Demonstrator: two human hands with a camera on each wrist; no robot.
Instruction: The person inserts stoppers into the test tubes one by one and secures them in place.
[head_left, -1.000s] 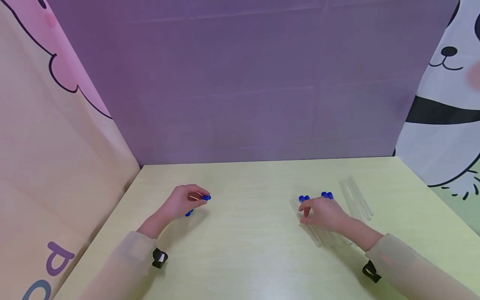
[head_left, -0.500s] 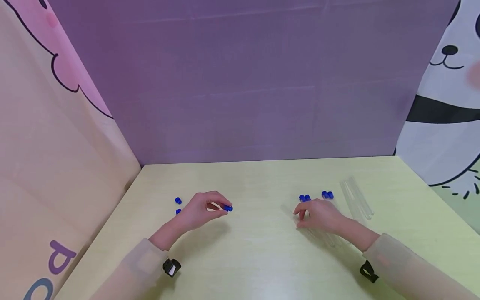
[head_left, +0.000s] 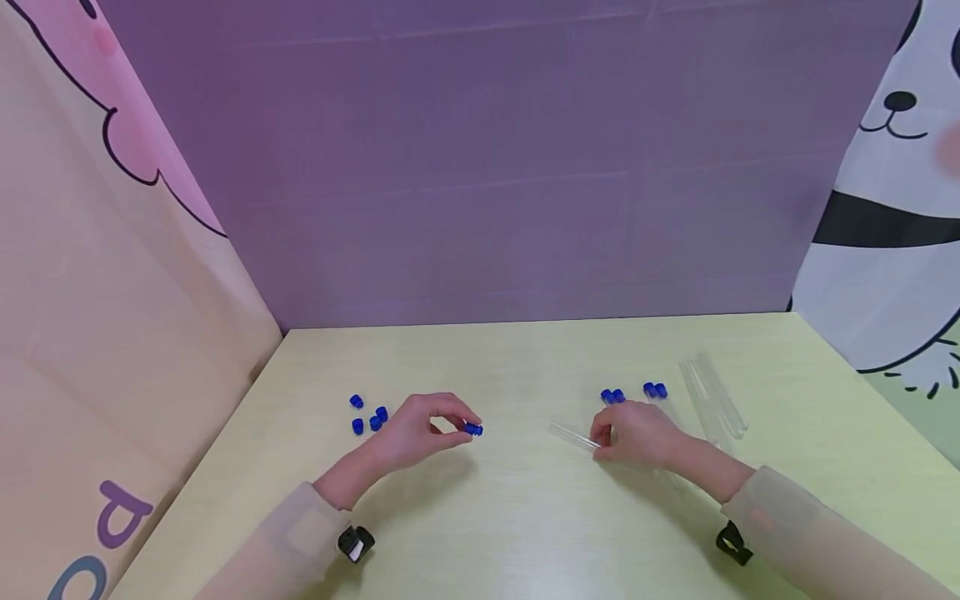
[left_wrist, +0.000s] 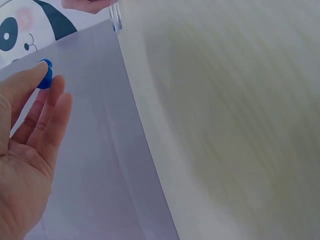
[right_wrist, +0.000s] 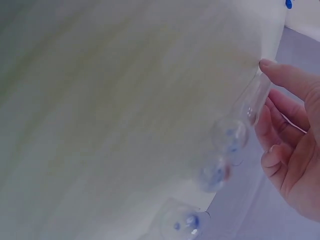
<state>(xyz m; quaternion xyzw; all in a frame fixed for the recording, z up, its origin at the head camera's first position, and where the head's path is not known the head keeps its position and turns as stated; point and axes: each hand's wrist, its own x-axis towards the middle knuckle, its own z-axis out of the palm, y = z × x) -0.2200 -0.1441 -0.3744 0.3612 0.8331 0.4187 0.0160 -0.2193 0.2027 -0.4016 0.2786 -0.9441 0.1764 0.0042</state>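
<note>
My left hand pinches a small blue cap between thumb and fingertips, held above the table's middle. The cap also shows at the fingertips in the left wrist view. Several loose blue caps lie on the table left of that hand. My right hand pinches a clear tube, whose bare end points left toward the cap, apart from it. Clear tubes with blue caps lie beyond and partly under the right hand. Their rounded ends show blurred in the right wrist view.
More clear tubes lie further right on the pale table. A purple cloth stands behind the table's far edge. A printed cloth rises along the left side.
My left hand has moved right and slightly nearer with the blue cap, uncovering the loose caps. My right hand has swung the clear tube so its end points left.
</note>
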